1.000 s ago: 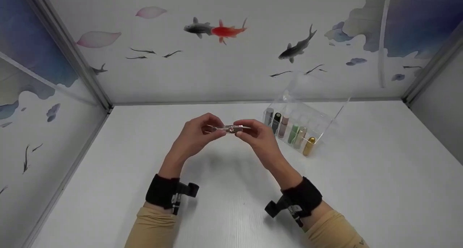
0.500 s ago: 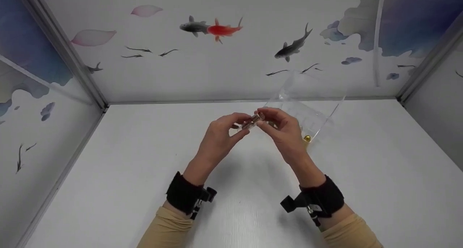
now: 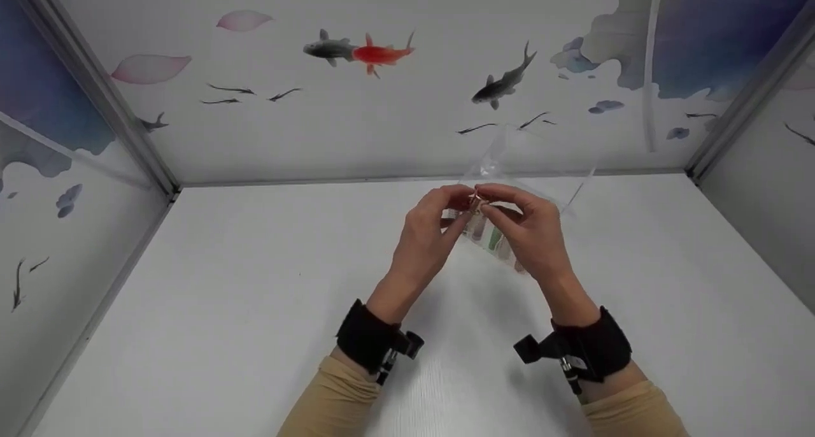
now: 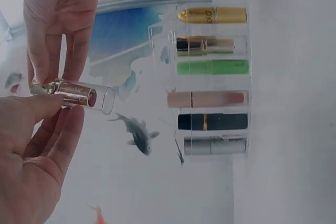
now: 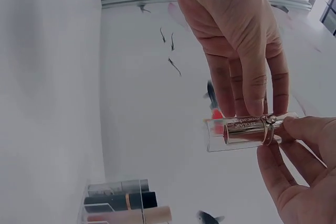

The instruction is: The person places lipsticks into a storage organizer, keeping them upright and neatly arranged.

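In front of my chest both hands hold a lipstick (image 4: 86,97) upright, its clear end pointing down. Its gold inner tube and gold ring show through the clear casing. My left hand (image 3: 428,236) pinches the casing between thumb and fingers. My right hand (image 3: 538,233) pinches the upper, gold end, and its fingers cover part of it. In the head view the hands overlap the clear lidded box (image 4: 250,82), but the left wrist view shows the lipstick apart from it and higher. The box's lid (image 3: 490,164) stands raised.
Several lipsticks stand in a row in the box: gold (image 4: 215,15), green (image 4: 212,67), pink (image 4: 202,99), black (image 4: 212,121) and silver (image 4: 215,146) among them. The white table (image 3: 255,309) meets printed wall panels (image 3: 305,137) behind and at the sides.
Both hands have moved right, from left of the box to in front of it. The lipstick has turned from lying level to upright and stays held by both hands.
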Tool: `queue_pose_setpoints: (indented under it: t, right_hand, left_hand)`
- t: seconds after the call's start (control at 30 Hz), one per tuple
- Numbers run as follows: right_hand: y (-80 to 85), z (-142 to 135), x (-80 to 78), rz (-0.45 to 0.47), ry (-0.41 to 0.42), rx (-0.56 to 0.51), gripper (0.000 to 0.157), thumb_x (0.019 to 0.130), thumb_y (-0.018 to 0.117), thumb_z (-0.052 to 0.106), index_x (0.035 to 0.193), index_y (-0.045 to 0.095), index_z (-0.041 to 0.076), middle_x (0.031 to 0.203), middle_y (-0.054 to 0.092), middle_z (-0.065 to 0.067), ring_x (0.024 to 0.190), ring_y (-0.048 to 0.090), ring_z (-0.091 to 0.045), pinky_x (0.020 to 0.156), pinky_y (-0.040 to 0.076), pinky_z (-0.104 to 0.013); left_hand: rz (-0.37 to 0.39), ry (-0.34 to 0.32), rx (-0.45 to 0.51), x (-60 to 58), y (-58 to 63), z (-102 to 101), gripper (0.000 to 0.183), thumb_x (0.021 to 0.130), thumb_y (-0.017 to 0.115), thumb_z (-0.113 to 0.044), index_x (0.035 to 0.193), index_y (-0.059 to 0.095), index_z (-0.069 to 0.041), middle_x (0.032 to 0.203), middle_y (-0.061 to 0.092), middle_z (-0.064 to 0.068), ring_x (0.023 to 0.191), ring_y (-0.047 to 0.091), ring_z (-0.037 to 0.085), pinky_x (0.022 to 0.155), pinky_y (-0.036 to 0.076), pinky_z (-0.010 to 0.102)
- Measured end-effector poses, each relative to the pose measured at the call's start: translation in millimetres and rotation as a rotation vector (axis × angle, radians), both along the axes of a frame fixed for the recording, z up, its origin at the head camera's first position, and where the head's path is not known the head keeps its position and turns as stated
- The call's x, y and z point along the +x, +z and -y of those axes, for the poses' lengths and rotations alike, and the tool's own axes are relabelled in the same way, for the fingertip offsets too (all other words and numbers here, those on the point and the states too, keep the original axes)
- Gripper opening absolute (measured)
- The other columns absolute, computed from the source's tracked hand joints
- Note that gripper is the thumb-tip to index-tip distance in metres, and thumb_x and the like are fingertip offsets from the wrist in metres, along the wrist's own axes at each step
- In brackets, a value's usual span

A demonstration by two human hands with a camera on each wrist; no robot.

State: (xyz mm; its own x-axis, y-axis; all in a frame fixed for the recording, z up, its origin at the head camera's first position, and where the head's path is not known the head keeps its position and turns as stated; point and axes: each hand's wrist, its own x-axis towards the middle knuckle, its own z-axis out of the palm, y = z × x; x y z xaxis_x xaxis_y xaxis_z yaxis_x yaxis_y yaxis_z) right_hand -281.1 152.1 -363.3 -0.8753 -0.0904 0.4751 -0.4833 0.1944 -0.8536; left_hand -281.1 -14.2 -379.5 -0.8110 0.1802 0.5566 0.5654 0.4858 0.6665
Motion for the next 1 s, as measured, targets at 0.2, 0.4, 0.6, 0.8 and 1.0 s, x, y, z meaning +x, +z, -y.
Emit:
queue_pose_setpoints:
  t: [0.2, 0.4, 0.6, 0.8, 1.0]
  right_hand:
    - [4.0, -13, -3.3, -0.063, -0.123, 0.106, 0.026, 0.091, 0.069, 0.002, 0.117, 0.073, 0.006, 0.117, 0.073, -0.009, 0.105, 0.066, 0.0, 0.093, 0.056, -0.018]
    - [7.5, -32, -7.8, -0.091, -0.24, 0.15, 0.024, 0.092, 0.07, 0.005, 0.116, 0.073, 0.005, 0.114, 0.074, -0.009, 0.104, 0.064, 0.005, 0.089, 0.055, -0.013]
    - [9.3, -51, -12.2, -0.059, -0.292, 0.176, 0.024, 0.093, 0.069, 0.007, 0.117, 0.072, 0.004, 0.116, 0.073, -0.01, 0.104, 0.063, 0.0, 0.085, 0.053, -0.007]
    - [7.5, -62, -16.2, -0.074, -0.343, 0.318, 0.028, 0.095, 0.066, 0.005, 0.123, 0.069, 0.005, 0.119, 0.071, -0.012, 0.111, 0.066, -0.019, 0.088, 0.054, -0.011]
    - [4.3, -68, -19.9, -0.125, -0.388, 0.435, 0.03, 0.094, 0.064, -0.001, 0.123, 0.069, 0.004, 0.117, 0.071, -0.016, 0.111, 0.067, -0.029, 0.092, 0.058, -0.042]
  left_hand:
    - [-0.046, 0.035, 0.041, -5.4, -2.4, -29, 0.038, 0.096, 0.065, -0.008, 0.133, 0.058, -0.016, 0.113, 0.06, 0.005, 0.101, 0.066, 0.011, 0.083, 0.054, 0.01]
    - [-0.001, -0.036, 0.084, -11.7, -1.5, -54, 0.042, 0.098, 0.063, -0.008, 0.138, 0.055, -0.016, 0.123, 0.059, 0.008, 0.112, 0.063, 0.016, 0.088, 0.053, 0.011]
    - [0.126, -0.064, 0.1, -20.3, -4.9, -73, 0.04, 0.099, 0.061, -0.012, 0.139, 0.056, -0.018, 0.129, 0.062, 0.005, 0.116, 0.064, 0.015, 0.091, 0.052, 0.014]
    - [0.182, -0.109, 0.035, -25.6, -11.6, -82, 0.047, 0.1, 0.058, -0.008, 0.145, 0.05, -0.017, 0.136, 0.063, 0.004, 0.122, 0.063, 0.015, 0.096, 0.051, 0.014]
    - [0.199, -0.165, -0.06, -28.2, -16.7, -86, 0.056, 0.101, 0.056, -0.009, 0.153, 0.039, -0.02, 0.145, 0.058, 0.004, 0.128, 0.061, 0.015, 0.096, 0.053, 0.018]
